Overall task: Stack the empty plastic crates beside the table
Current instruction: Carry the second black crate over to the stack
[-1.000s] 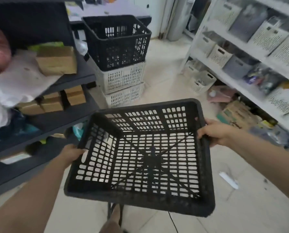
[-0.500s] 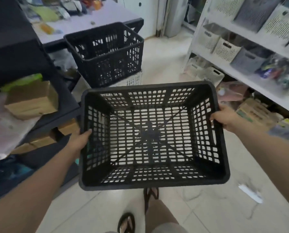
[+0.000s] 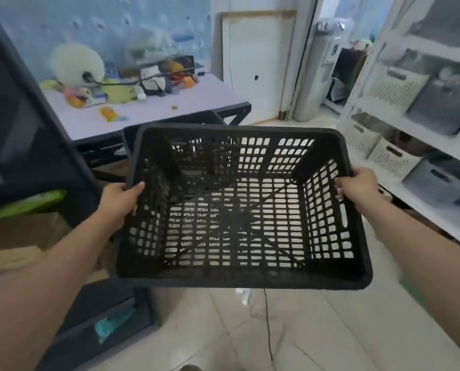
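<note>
I hold an empty black plastic crate (image 3: 239, 279) in the air in front of me, its open side facing up. My left hand (image 3: 119, 200) grips its left rim, thumb over the edge. My right hand (image 3: 356, 187) grips the right rim above a handle slot. Behind and under the held crate, the rim of another black crate (image 3: 170, 121) shows beside the table (image 3: 148, 116). The rest of that stack is hidden by the crate I hold.
A dark shelf unit (image 3: 36, 162) with cardboard boxes stands close on the left. White shelving (image 3: 416, 121) with grey and white baskets lines the right. The table carries toys and clutter. A thin cable (image 3: 267, 325) and a small white item lie on the tiled floor.
I have moved closer to the stack and lifted the crate higher. It now covers the stacked black crate, and the white crates below have dropped out of sight.
</note>
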`<state>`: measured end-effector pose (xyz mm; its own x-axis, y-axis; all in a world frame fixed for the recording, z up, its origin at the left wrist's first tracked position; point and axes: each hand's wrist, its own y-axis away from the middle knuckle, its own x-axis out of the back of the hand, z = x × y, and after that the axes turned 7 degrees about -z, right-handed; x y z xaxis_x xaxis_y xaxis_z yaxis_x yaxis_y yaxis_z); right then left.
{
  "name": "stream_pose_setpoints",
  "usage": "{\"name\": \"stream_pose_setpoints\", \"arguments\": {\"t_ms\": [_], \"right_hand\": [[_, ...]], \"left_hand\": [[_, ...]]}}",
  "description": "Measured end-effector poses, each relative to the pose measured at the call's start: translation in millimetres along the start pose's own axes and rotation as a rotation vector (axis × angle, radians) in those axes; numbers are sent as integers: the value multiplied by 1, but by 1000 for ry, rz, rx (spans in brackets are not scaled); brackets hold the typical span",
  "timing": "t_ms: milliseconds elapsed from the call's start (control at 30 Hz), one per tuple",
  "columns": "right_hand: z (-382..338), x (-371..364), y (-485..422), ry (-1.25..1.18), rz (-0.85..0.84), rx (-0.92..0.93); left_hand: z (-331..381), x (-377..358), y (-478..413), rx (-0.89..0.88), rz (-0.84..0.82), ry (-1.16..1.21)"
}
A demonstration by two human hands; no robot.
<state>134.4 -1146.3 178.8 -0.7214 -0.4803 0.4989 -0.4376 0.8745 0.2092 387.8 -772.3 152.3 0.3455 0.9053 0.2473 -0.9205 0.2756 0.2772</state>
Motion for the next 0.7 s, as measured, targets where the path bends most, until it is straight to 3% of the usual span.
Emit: {"name": "stream_pose_setpoints", "arguments": {"t_ms": [233,367,700], "right_hand": [[-87,-45,-92,277,113,292],[-148,-86,-141,163,70,406],[-302,-226,-316,-47,-117,342]], "left_hand": [[68,16,-65,-136,168,79],[107,39,-122,-165,244,84],[169,71,-303,-75,324,122]]}}
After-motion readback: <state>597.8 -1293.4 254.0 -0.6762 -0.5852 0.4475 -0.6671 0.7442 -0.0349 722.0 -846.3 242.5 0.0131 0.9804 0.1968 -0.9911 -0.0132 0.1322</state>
